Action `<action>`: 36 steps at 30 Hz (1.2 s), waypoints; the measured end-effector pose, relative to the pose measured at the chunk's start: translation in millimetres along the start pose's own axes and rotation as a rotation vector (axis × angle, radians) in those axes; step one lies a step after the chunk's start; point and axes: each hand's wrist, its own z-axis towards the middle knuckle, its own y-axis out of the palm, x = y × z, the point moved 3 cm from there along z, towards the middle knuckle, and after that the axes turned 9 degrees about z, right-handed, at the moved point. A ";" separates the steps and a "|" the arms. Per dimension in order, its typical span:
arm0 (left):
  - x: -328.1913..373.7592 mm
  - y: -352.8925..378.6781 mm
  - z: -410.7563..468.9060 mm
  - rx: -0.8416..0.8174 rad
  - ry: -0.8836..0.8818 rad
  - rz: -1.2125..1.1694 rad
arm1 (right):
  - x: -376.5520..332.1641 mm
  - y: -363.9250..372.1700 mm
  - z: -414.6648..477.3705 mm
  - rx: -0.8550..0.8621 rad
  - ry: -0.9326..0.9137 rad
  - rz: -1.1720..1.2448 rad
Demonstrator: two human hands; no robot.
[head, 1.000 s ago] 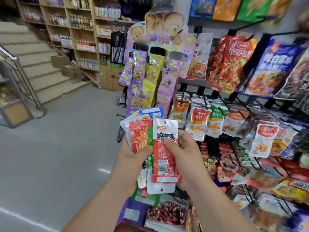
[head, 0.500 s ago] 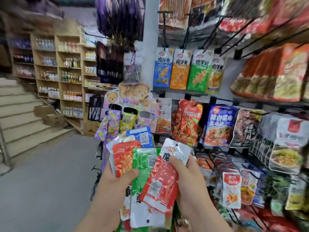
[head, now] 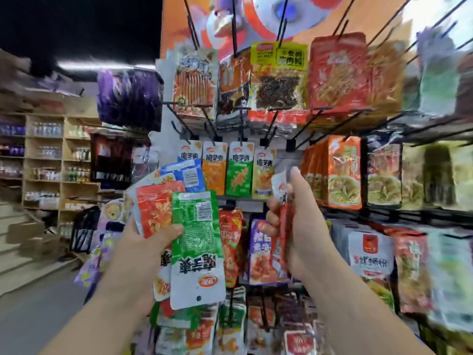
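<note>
My left hand (head: pixel 139 254) grips a fanned stack of snack packets, with an upside-down green packet (head: pixel 197 242) in front, a red one (head: pixel 153 208) behind it and a blue one (head: pixel 186 175) at the back. My right hand (head: pixel 299 226) holds a single red packet (head: pixel 284 201) edge-on, lifted to the level of a row of small hanging packets (head: pixel 227 170) in blue, orange, green and yellow on the rack. The two hands are apart.
A display rack with black metal hooks (head: pixel 276 129) fills the middle and right, hung with many snack bags above and below. Wooden shelves of bottles (head: pixel 53 162) stand at the far left, with steps (head: pixel 18 252) and grey floor (head: pixel 33 321) beside them.
My right hand has pulled the red packet away from the stack and raised it to the right. The view has tilted upward along the rack.
</note>
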 end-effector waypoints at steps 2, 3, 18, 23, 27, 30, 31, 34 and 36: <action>8.8 16.1 5.5 -0.013 0.031 -0.008 | -17.3 -11.6 14.9 0.051 -0.048 -0.142; 13.3 23.8 7.9 -0.024 0.044 -0.010 | -24.9 -18.2 24.0 0.079 -0.079 -0.266; 38.7 116.1 51.8 -0.191 0.215 0.102 | -115.3 -47.2 110.5 0.422 -0.537 -0.910; 36.5 121.0 62.3 -0.185 0.231 0.115 | -112.1 -47.1 115.1 0.377 -0.578 -1.029; 32.3 122.0 68.7 -0.214 0.228 0.119 | -112.4 -45.8 113.6 0.326 -0.625 -1.033; 31.6 123.4 73.2 -0.217 0.239 0.128 | -115.8 -44.7 112.7 0.297 -0.687 -1.068; 32.0 124.0 73.5 -0.223 0.240 0.122 | -115.2 -43.9 113.1 0.287 -0.689 -1.097; 29.7 121.9 75.0 -0.235 0.228 0.104 | -110.4 -41.7 114.0 0.266 -0.717 -1.140; 26.7 117.0 76.5 -0.227 0.209 0.097 | -108.3 -43.2 114.2 0.289 -0.758 -1.143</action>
